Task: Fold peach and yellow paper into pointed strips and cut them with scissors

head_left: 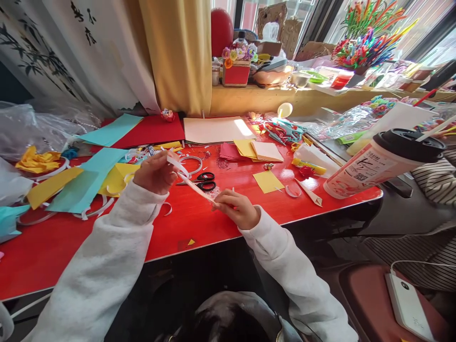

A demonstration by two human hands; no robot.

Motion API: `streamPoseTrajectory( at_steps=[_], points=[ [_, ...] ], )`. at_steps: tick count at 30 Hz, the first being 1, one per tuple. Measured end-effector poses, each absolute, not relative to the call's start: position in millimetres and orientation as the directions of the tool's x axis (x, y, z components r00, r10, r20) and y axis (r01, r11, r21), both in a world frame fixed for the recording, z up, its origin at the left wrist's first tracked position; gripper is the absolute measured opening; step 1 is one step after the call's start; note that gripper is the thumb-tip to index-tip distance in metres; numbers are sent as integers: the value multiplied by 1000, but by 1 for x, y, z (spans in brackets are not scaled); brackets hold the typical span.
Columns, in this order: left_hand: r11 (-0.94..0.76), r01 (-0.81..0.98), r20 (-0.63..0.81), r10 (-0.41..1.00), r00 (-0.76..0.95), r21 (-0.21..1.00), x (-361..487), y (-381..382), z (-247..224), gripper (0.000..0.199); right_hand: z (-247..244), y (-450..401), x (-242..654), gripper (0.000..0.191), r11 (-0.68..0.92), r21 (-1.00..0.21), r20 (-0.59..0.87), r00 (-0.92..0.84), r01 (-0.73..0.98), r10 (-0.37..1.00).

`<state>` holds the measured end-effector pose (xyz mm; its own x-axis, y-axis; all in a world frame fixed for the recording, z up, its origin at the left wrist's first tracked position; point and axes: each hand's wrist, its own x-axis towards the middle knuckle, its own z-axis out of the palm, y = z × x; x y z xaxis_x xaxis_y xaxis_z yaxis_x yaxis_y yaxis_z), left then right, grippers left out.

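A pale pink strip [194, 186] stretches between my two hands above the red table. My left hand [156, 174] has its fingers closed on the strip's upper left end, where it curls over. At the lower right end, my right hand [238, 207] pinches the strip between thumb and fingers. Black-handled scissors [205, 182] lie on the table just behind the strip, their blades partly covered by it. A white ring-shaped roll [191, 165] rests beyond the scissors. A small curled paper piece [168, 208] sits below my left hand.
The red table [206, 228] carries yellow paper squares [268, 181], a cream sheet stack [217, 129], a glue stick [308, 166] and teal paper [85, 183]. A large cup [377, 164] stands near the right edge. Someone's striped sleeve [436, 183] shows at far right.
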<state>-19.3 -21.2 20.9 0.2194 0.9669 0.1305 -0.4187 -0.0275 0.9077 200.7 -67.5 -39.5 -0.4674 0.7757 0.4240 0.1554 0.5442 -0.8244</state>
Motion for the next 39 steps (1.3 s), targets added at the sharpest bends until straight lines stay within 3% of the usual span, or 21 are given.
streamPoseTrajectory(
  at_steps=[2,5,8,11,15,19,22,24,27,31,36,39],
  points=[
    [9,-504,95,979,180,864,-25,-20,24,16,-39,-70,202,28,373,-924,284,-501,84,817],
    [75,-543,45,978,204,837,-24,-21,26,6,-38,-75,199,66,80,-996,81,-548,-26,832],
    [120,-513,38,957,288,850,-19,-23,24,11,-34,-78,191,95,6,-998,37,-543,-58,839],
    [122,-487,137,876,463,865,-17,-24,21,10,-30,-78,183,101,-33,-997,14,-544,-75,839],
    [86,-541,301,753,586,837,-19,-25,19,12,-27,-76,176,86,-235,-956,-89,-589,-176,803],
    [78,-546,347,695,630,834,-18,-27,18,11,-26,-76,170,64,-403,-892,-170,-672,-206,721],
    [56,-508,350,659,665,860,-16,-28,21,14,-27,-73,164,44,-577,-761,-186,-752,-298,633],
    [54,-479,328,661,675,876,-16,-29,24,17,-30,-69,160,38,-655,-647,-218,-728,-390,650],
    [63,-459,297,683,668,886,-18,-31,26,21,-33,-63,158,16,-626,-562,-317,-559,-540,766],
    [40,-418,272,703,657,907,-21,-33,27,24,-32,-60,159,8,-636,-510,-388,-505,-579,771],
    [32,-389,264,683,681,921,-21,-36,28,23,-28,-63,159,4,-628,-584,-403,-488,-514,774],
    [31,-379,266,659,704,925,-22,-36,28,21,-28,-63,159,20,-625,-617,-387,-508,-478,770]
  ],
)
